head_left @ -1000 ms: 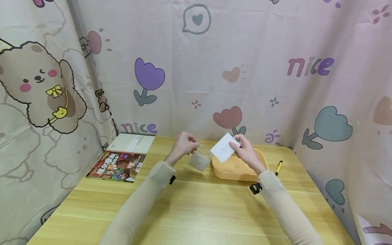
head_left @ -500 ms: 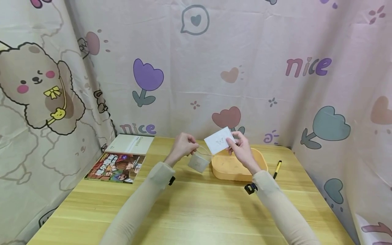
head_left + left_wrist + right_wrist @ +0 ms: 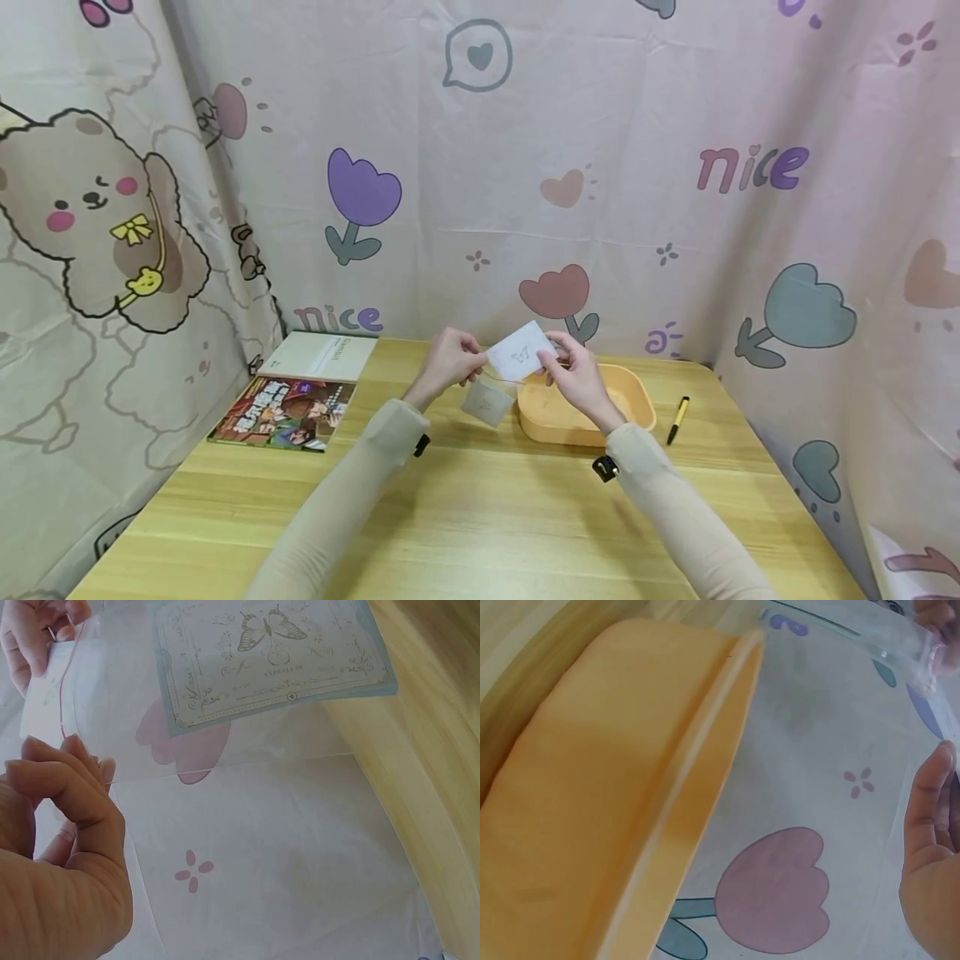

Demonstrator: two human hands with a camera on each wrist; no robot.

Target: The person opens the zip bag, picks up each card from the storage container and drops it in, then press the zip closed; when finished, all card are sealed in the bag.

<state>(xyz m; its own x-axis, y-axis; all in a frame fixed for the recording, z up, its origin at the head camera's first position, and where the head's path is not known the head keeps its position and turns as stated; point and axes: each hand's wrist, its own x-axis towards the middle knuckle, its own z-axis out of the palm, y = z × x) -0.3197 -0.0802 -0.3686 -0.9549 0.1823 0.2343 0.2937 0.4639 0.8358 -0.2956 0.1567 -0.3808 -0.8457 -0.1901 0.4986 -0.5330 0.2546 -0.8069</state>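
Observation:
Near the table's far side, my left hand [image 3: 452,360] pinches the mouth of a clear zip bag [image 3: 112,720] with a red line along its opening. Inside the bag lies a blue-edged card [image 3: 277,660] printed with a butterfly, seen in the left wrist view. My right hand [image 3: 577,373] holds a white card [image 3: 517,350], also bearing a butterfly, between thumb and fingers. That card is tilted, its left corner right at the bag's mouth beside the left fingertips. In the right wrist view, the bag's clear film stretches from the left hand [image 3: 939,630].
Below and behind the right hand stands a shallow yellow-orange tray [image 3: 555,432]. A yellow and black marker [image 3: 678,419] lies to its right. Two books, a colourful one [image 3: 288,412] and a pale one [image 3: 322,354], lie at the left. A printed curtain [image 3: 465,167] hangs behind the table.
My right hand has moved left with the white card, turning it and bringing it to the bag's mouth. The left hand and the bag stay nearly in place.

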